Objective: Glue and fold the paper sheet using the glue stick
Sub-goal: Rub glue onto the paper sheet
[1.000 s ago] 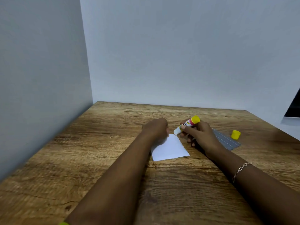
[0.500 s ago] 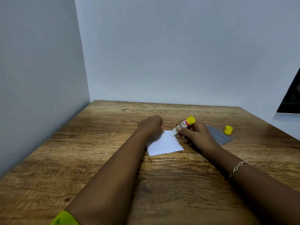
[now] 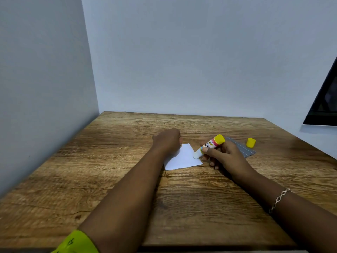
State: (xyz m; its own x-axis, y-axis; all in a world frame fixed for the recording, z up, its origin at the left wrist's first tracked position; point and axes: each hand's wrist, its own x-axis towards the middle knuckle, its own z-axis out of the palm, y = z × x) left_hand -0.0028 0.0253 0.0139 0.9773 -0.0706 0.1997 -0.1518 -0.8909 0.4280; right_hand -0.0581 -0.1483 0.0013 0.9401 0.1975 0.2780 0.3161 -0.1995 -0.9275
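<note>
1. Paper sheet [image 3: 182, 157] lies flat on the tabletop [image 3: 182, 207], nearest of the items, between both hands.
2. Left hand [image 3: 166, 140] is curled, knuckles up, pressing the sheet's far-left corner, likely to stop it sliding.
3. Right hand [image 3: 221, 155]: grip pinches the glue stick [image 3: 209, 146], tilted, white tip down at the sheet's right edge; gluing step, I'd say.
4. Farther right: grey lined sheet [image 3: 244, 149], then yellow cap [image 3: 250, 142], parked clear of the work.
</note>
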